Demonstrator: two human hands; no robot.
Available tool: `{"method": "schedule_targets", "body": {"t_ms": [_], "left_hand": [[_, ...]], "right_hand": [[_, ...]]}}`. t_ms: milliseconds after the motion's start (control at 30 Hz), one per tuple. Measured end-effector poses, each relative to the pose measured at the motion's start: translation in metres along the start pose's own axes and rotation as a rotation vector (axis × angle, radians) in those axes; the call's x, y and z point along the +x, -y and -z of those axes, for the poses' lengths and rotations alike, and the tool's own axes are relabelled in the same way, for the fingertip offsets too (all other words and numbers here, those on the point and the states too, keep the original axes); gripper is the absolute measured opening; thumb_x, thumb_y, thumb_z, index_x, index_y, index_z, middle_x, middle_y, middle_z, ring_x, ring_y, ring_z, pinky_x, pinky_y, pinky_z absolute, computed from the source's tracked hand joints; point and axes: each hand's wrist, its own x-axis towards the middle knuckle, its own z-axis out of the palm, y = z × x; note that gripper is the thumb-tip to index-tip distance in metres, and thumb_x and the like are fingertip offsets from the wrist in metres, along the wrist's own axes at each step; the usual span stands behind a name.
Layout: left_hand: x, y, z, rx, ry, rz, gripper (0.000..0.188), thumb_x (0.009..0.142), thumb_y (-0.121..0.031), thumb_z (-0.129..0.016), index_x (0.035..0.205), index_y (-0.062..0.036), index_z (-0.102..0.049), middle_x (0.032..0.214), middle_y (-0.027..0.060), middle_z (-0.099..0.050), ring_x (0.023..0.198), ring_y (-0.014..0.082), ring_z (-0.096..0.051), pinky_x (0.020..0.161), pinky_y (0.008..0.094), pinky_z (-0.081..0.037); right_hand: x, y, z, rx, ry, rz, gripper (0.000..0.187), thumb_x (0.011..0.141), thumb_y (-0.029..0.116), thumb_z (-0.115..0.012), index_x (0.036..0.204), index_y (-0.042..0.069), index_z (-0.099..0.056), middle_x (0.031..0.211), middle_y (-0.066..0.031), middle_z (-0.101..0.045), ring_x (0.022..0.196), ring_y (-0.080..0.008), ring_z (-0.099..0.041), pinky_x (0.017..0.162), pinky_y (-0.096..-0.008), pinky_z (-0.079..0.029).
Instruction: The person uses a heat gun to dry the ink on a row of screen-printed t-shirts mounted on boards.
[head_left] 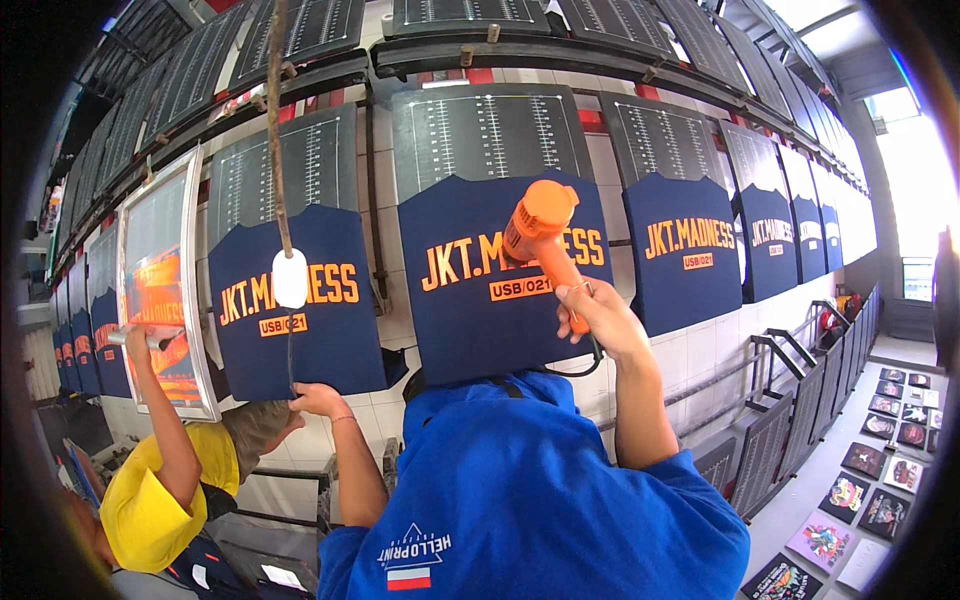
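Observation:
My right hand (603,318) is closed around the handle of an orange hair dryer (545,222). Its nozzle is over the orange lettering of a navy T-shirt (470,335) spread on a dark board right in front of me. To the left, my left hand (320,400) is closed with a thin black cable (291,350) between its fingers, at the lower edge of another printed navy T-shirt (235,355). That cable hangs from a white socket block (290,279), itself dangling on a brown cord (276,130).
At left a person in a yellow shirt (150,490) grips a squeegee (150,338) on a framed screen (205,385) with orange ink. More shirt-covered boards (685,290) run right. Black racks (800,400) stand at lower right, beside printed samples (820,540).

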Motion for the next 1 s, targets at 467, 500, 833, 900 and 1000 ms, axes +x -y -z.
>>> {"method": "schedule_targets", "body": {"t_ms": [467,500,833,900,1000], "left_hand": [[0.011,0.010,-0.005,0.015,0.022,0.037,0.054,0.101,-0.027,-0.040,0.132,0.0153,-0.028,0.125,0.0374,-0.048,0.108,0.0451,-0.058,0.092,0.0478,-0.050],[0.011,0.011,-0.005,0.016,0.013,0.031,0.055,0.101,-0.027,-0.041,0.132,0.0155,-0.028,0.125,0.0373,-0.048,0.108,0.0452,-0.058,0.091,0.0479,-0.050],[0.021,0.024,-0.007,0.016,-0.028,0.003,0.056,0.100,-0.029,-0.045,0.129,0.0168,-0.034,0.126,0.0392,-0.048,0.112,0.0465,-0.056,0.094,0.0476,-0.046],[0.020,0.023,-0.006,0.016,-0.042,0.010,0.055,0.100,-0.029,-0.045,0.129,0.0171,-0.034,0.126,0.0391,-0.048,0.112,0.0466,-0.056,0.094,0.0477,-0.046],[0.010,0.012,-0.008,-0.001,-0.055,-0.031,0.057,0.099,-0.029,-0.047,0.127,0.0198,-0.035,0.127,0.0427,-0.045,0.115,0.0492,-0.054,0.100,0.0491,-0.042]], "right_hand": [[0.028,0.003,0.001,-0.020,0.043,0.092,0.033,0.095,0.034,-0.061,0.097,0.002,-0.056,0.071,-0.0024,-0.060,0.062,-0.0127,-0.063,0.051,-0.0248,-0.049],[0.025,0.003,0.000,-0.029,0.057,0.088,0.032,0.095,0.034,-0.060,0.095,0.003,-0.056,0.071,-0.0025,-0.060,0.062,-0.0125,-0.063,0.051,-0.0244,-0.049],[0.025,0.007,-0.007,-0.098,0.084,0.083,0.029,0.096,0.032,-0.059,0.093,0.003,-0.056,0.071,-0.0029,-0.059,0.062,-0.0121,-0.063,0.052,-0.0234,-0.048],[0.011,0.009,-0.002,-0.114,0.105,0.008,0.029,0.096,0.032,-0.059,0.093,0.003,-0.056,0.071,-0.0031,-0.059,0.062,-0.0118,-0.062,0.052,-0.0233,-0.047],[-0.004,-0.006,0.009,-0.118,0.153,-0.010,0.029,0.095,0.031,-0.060,0.096,0.002,-0.056,0.072,-0.0028,-0.059,0.061,-0.0116,-0.062,0.051,-0.0232,-0.047]]}}
